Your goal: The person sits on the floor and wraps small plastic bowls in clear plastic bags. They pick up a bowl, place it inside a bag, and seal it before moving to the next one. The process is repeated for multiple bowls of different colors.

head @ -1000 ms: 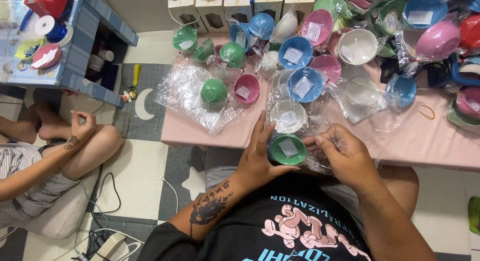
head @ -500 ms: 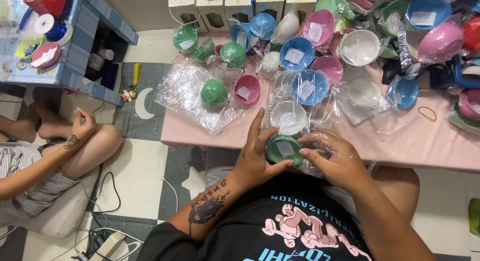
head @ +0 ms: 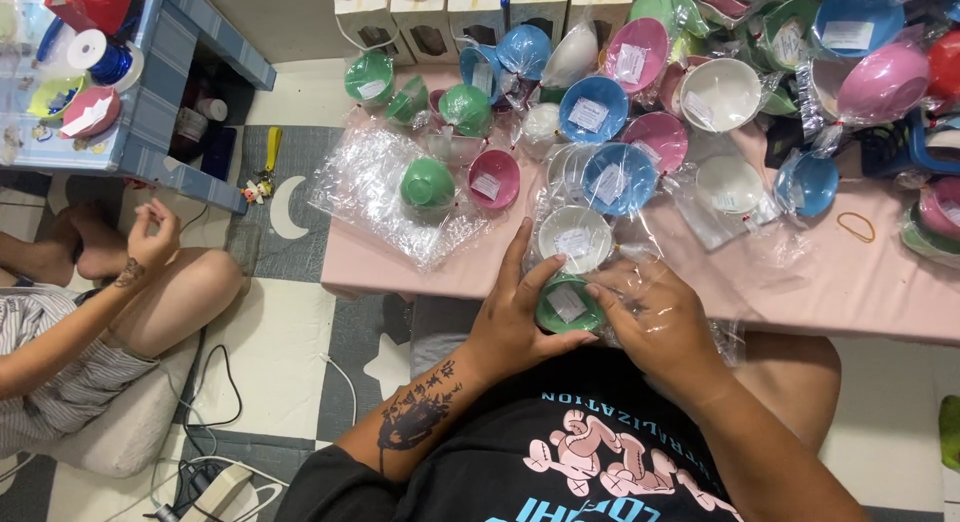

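Leftmost, far corner: blue low table (head: 170,102) carrying a roll of white tape (head: 88,50) and a small dish with a pink rim (head: 88,110). Beneath it, near left: another person's hand (head: 150,237), raised, fingers loosely curled.

Centre left, on the pink tabletop (head: 860,292): sheet of crumpled clear wrap (head: 375,197) with a green bowl (head: 428,182) lying on it, and just right of that a pink bowl (head: 494,178) bearing a small white rectangular label.

Centre, far edge: row of cream cartons (head: 470,12), upright, each with a dark window.

Centre, near edge: left hand (head: 520,317), fingers spread, thumb and forefinger bracing the left rim of the small green bowl (head: 566,305). Bowl sits at the table's near edge between both hands, mouth facing up; round, so no long axis; white square label inside. Just beyond it, white bowl (head: 574,238), bagged, labelled.

Right of centre: right hand (head: 655,317), fingers pressed onto the clear plastic bag (head: 700,327) against the bowl's right side.

Far right: heaped bagged bowls in blue (head: 620,177), pink (head: 885,80) and white (head: 720,94); tan rubber band (head: 856,226) lying alone.
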